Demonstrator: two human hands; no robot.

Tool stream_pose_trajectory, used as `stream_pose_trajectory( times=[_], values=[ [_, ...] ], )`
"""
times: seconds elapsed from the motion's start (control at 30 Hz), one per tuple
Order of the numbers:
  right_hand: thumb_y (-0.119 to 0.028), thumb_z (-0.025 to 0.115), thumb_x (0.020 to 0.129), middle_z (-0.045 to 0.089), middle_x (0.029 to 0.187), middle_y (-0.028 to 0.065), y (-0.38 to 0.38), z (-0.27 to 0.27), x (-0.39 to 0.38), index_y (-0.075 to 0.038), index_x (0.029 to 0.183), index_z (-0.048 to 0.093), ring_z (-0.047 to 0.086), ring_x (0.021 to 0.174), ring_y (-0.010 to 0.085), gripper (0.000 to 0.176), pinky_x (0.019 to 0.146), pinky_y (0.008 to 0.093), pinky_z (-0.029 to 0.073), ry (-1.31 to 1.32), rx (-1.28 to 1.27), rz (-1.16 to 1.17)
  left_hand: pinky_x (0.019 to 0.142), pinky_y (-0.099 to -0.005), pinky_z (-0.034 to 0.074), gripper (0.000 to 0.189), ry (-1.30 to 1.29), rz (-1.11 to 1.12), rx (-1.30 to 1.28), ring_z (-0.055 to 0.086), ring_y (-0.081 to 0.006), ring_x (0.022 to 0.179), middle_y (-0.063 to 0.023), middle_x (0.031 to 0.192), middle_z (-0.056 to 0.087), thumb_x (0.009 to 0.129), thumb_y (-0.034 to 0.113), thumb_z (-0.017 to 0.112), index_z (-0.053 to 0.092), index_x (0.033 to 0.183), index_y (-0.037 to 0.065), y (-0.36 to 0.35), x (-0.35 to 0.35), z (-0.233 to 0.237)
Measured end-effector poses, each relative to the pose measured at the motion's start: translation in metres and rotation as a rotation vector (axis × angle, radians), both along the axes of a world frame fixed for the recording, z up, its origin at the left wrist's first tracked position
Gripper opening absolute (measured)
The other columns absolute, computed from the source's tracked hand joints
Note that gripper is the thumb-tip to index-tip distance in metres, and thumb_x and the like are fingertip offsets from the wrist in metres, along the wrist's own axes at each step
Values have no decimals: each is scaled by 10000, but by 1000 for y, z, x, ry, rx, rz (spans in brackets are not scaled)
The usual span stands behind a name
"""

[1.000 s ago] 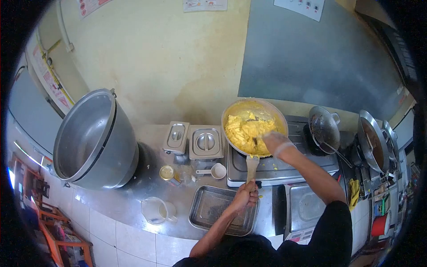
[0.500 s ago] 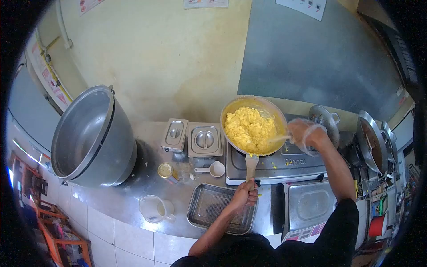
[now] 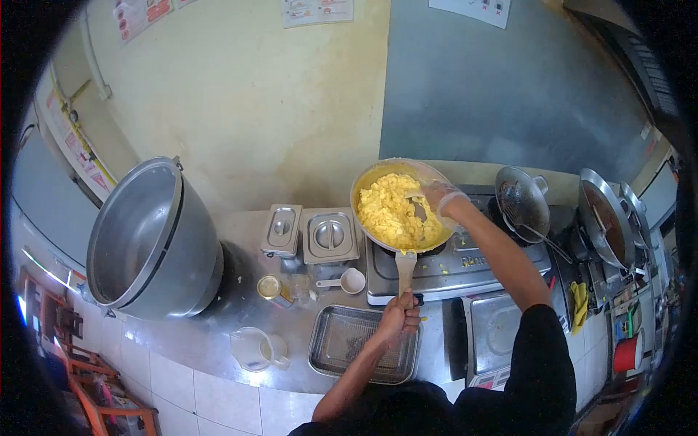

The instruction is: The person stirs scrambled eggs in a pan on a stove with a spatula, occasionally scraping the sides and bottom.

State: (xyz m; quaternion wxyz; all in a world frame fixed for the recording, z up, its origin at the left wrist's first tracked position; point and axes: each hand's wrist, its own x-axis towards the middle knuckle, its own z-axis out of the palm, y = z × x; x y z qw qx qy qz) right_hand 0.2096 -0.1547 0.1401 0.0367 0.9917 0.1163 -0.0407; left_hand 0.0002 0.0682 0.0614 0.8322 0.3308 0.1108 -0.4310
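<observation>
A frying pan [image 3: 361,179] with a long pale handle sits over the near burner of a silver gas stove [image 3: 465,269]. Yellow scrambled egg [image 3: 391,207] fills much of it in soft lumps. My left hand [image 3: 396,320] is wrapped round the end of the pan's handle. Over the pan's right side, my right hand [image 3: 445,202], in a clear plastic glove, is closed on a spatula [image 3: 415,194]. Only a short pale piece of the spatula shows above the egg; my fingers hide the rest. Bits of egg lie on the stove top.
Left of the stove are two lidded steel containers [image 3: 331,234], a white measuring scoop [image 3: 352,281], an open can [image 3: 270,288], a clear jug [image 3: 256,349] and a large pot [image 3: 156,240]. A wire-mesh tray [image 3: 331,363] lies in front. A wok [image 3: 523,200] with a skimmer stands right.
My right hand has moved left, from beyond the pan's right rim to over the egg, bringing the spatula inward. My left hand keeps its hold on the handle. The view has shifted slightly.
</observation>
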Motion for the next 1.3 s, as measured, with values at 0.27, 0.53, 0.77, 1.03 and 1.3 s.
stream_pose_trajectory(
  times=[0.27, 0.53, 0.77, 1.03, 1.3],
  values=[
    [-97, 564, 817, 646, 992, 222, -6, 106, -77, 0, 1032, 614, 626, 996, 349, 242, 840, 447, 491, 516, -105, 31, 417, -211, 217, 350, 2, 25, -15, 276, -39, 488, 65, 630, 327, 976, 468, 466, 437, 916, 125, -7, -2, -4],
    [-161, 584, 816, 684, 974, 206, -15, 44, -64, -9, 928, 700, 670, 888, 346, 222, 789, 436, 529, 301, -129, -75, 405, -210, 202, 365, 0, 170, -50, 265, -40, 479, 58, 621, 306, 968, 487, 474, 431, 927, 127, -59, -22, -13],
    [-271, 497, 902, 672, 1021, 157, -11, -4, 2, -55, 963, 665, 638, 983, 313, 281, 832, 404, 509, -83, -192, 87, 410, -207, 204, 355, -2, 175, -71, 266, -43, 485, 53, 638, 308, 971, 469, 481, 423, 935, 121, -61, -21, -16],
    [-140, 549, 844, 659, 1068, 162, -16, 112, -49, -67, 1006, 652, 627, 1024, 314, 205, 865, 399, 502, 22, -205, 53, 409, -203, 194, 349, 30, 136, -96, 261, -39, 490, 58, 637, 307, 966, 474, 488, 438, 913, 132, -40, -18, -15],
    [-172, 613, 828, 657, 1065, 181, -58, 4, 10, -96, 1091, 624, 625, 1023, 340, 274, 874, 439, 494, -113, -40, -43, 411, -211, 204, 358, 16, 63, -38, 271, -43, 483, 58, 633, 320, 966, 480, 483, 431, 913, 130, -21, -13, -8]
  ],
)
